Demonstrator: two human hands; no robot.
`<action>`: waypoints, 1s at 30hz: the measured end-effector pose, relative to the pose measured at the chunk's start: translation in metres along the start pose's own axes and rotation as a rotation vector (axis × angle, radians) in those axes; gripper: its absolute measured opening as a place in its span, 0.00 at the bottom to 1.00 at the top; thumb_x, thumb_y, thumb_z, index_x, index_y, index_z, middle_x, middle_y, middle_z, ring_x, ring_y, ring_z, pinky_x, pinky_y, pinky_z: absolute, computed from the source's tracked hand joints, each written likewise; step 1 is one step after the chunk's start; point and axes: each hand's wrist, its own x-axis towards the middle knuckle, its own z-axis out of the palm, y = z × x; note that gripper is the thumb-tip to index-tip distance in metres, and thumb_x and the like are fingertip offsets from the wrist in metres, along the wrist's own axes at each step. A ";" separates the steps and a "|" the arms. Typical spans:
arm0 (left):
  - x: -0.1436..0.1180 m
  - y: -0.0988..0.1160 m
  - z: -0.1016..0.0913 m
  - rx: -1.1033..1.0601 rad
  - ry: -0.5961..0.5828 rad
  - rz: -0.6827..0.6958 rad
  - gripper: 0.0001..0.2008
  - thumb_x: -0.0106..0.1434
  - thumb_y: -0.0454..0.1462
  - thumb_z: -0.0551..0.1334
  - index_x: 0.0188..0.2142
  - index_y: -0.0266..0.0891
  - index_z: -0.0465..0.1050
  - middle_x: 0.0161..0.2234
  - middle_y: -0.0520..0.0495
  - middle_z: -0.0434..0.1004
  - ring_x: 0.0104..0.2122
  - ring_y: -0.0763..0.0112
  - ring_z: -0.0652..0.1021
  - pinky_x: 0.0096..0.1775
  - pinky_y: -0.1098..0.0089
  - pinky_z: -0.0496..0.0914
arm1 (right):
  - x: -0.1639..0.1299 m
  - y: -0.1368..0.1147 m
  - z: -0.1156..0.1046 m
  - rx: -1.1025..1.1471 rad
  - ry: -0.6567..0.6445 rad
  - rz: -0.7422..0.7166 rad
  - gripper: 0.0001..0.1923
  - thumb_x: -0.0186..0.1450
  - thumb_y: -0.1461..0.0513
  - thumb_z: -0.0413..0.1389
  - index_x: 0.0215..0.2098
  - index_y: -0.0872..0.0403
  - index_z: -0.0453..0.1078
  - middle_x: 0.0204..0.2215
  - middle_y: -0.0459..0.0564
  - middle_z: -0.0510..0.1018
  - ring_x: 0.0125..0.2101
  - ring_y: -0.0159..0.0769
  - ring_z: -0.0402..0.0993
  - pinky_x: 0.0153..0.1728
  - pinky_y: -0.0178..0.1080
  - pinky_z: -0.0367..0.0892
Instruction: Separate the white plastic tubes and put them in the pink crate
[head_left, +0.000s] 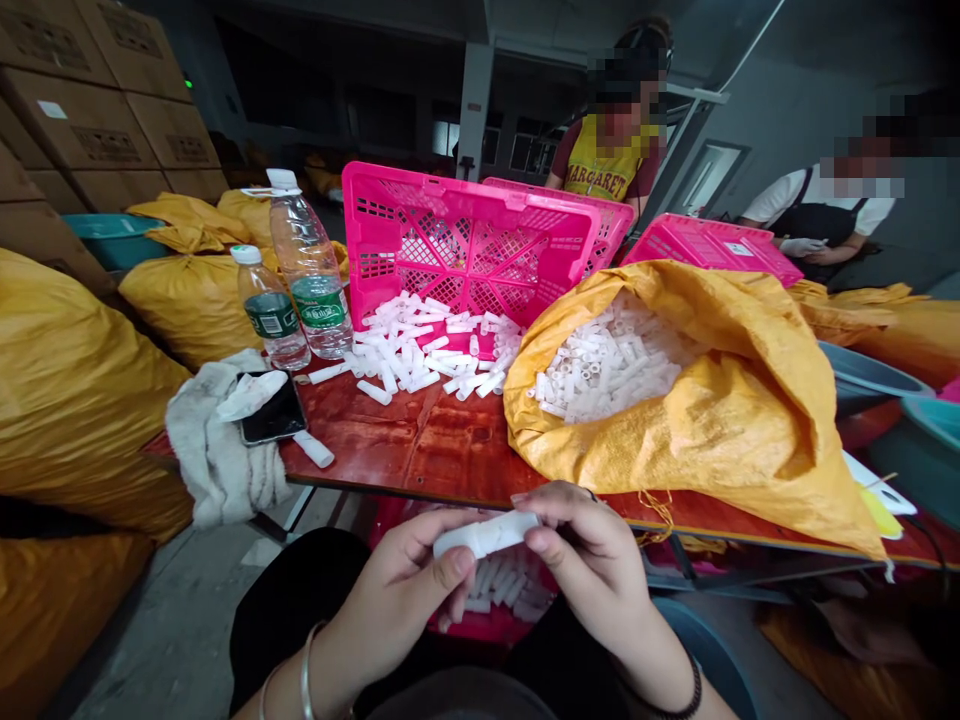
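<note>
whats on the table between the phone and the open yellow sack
In the head view, bare red tabletop separates the phone from the yellow sack; a loose pile of white tubes sits just behind that stretch, before the pink crate.

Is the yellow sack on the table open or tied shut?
Open: the yellow sack lies with its mouth spread, white tubes showing inside.

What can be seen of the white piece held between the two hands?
The white tube is a short, pale, matte cylinder, plastic by the look of it, lying roughly level with its right end slightly higher. The left hand pinches its left end with thumb and fingers; the right hand grips its right end. It sits in front of the table's near edge, above a pink basket of similar pieces. Whether it is one part or two joined cannot be told.
</note>
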 end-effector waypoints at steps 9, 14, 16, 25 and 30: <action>-0.006 0.006 0.003 0.138 0.010 0.141 0.13 0.66 0.40 0.60 0.50 0.46 0.73 0.29 0.53 0.78 0.21 0.79 0.74 0.25 0.79 0.70 | 0.000 -0.007 -0.002 0.063 -0.007 0.027 0.12 0.65 0.62 0.59 0.47 0.44 0.73 0.33 0.44 0.79 0.34 0.31 0.75 0.35 0.32 0.71; -0.007 0.015 0.005 0.438 0.076 0.325 0.15 0.64 0.36 0.62 0.50 0.49 0.73 0.40 0.51 0.80 0.32 0.75 0.79 0.34 0.78 0.74 | 0.002 -0.009 -0.009 0.078 -0.065 0.041 0.13 0.64 0.63 0.59 0.47 0.44 0.74 0.33 0.45 0.79 0.34 0.31 0.76 0.35 0.31 0.71; -0.007 0.018 0.003 0.641 0.103 0.476 0.18 0.62 0.34 0.63 0.51 0.50 0.71 0.43 0.51 0.80 0.39 0.73 0.79 0.42 0.76 0.73 | 0.001 -0.008 -0.011 0.088 -0.055 0.023 0.13 0.65 0.63 0.59 0.47 0.44 0.73 0.33 0.45 0.79 0.34 0.32 0.76 0.35 0.31 0.71; -0.012 0.019 -0.004 1.008 0.143 0.770 0.19 0.65 0.32 0.58 0.55 0.41 0.66 0.41 0.46 0.79 0.39 0.71 0.79 0.45 0.76 0.73 | -0.006 -0.013 -0.004 0.108 0.027 0.064 0.11 0.63 0.61 0.61 0.45 0.45 0.74 0.31 0.44 0.79 0.29 0.31 0.75 0.30 0.31 0.71; -0.013 0.020 0.002 0.932 0.131 0.634 0.18 0.65 0.35 0.60 0.55 0.46 0.66 0.43 0.47 0.80 0.40 0.69 0.80 0.42 0.74 0.75 | 0.001 -0.014 -0.005 0.103 -0.010 -0.001 0.13 0.66 0.61 0.58 0.48 0.43 0.73 0.33 0.46 0.81 0.32 0.34 0.76 0.34 0.35 0.72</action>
